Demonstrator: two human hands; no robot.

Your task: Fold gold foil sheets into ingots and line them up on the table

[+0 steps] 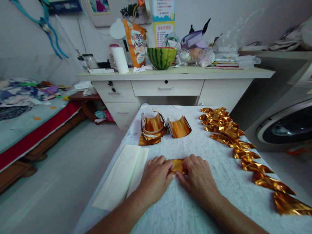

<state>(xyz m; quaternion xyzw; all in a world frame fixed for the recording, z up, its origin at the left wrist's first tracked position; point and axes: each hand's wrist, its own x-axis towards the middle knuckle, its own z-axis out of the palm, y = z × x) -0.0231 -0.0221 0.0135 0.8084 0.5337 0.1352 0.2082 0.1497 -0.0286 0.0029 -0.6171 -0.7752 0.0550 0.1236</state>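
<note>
A small piece of gold foil paper [178, 165] lies on the cloth-covered table, rolled or folded into a narrow strip. My left hand [158, 174] grips its left end, with the fingers curled over it and the thumb at the near edge. On its right end my right hand [198, 172] is closed the same way; both thumbs come close together in front. Beyond the hands sit a stack of curved gold foil sheets [152, 128] and, beside it, a single curved gold sheet [179, 127]. Pale paper sheets [119, 177] lie flat beside my left forearm.
Several twisted gold foil pieces [229, 139] run in a row down the table's right side. Behind the table stands a white desk [168, 87] bearing a half watermelon [162, 58] and an orange bag [135, 44]. A washing machine [287, 113] is at right, a bed [36, 120] at left.
</note>
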